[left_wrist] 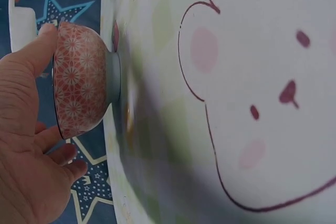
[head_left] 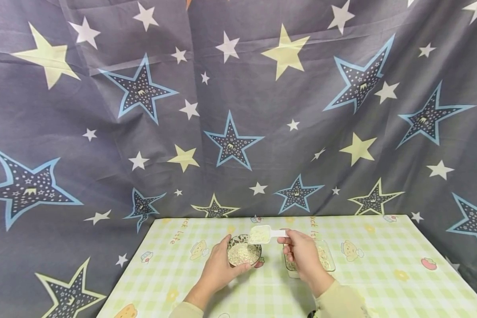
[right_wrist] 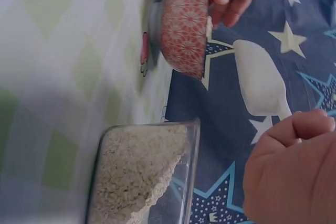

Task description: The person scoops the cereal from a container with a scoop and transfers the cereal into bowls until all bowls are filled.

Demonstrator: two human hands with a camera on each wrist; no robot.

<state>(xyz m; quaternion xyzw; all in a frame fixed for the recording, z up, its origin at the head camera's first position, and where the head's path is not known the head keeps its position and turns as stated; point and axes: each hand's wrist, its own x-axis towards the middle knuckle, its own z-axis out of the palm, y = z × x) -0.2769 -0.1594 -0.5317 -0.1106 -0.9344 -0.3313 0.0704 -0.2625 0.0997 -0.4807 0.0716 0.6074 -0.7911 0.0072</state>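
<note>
Flake-loaded scoop point(right_wrist: 259, 80) above the bowl's point(left_wrist: 81, 80) 1 o'clock edge.
Bowl on table point(head_left: 381, 282), flakes inside. Left hand point(head_left: 217, 267): spread wide round it, thumb at 6, fingertips at 10. Right hand point(head_left: 305, 256): fingers closed, pinching scoop handle. Glass container point(right_wrist: 184, 174) of flakes at bowl's 3 o'clock.

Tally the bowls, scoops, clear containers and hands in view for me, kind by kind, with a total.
Bowl: 1, patterned red and white outside
Scoop: 1, white
Clear container: 1, with flakes inside
Hands: 2, left hand on the bowl, right hand holding the scoop
Total: 5
</note>
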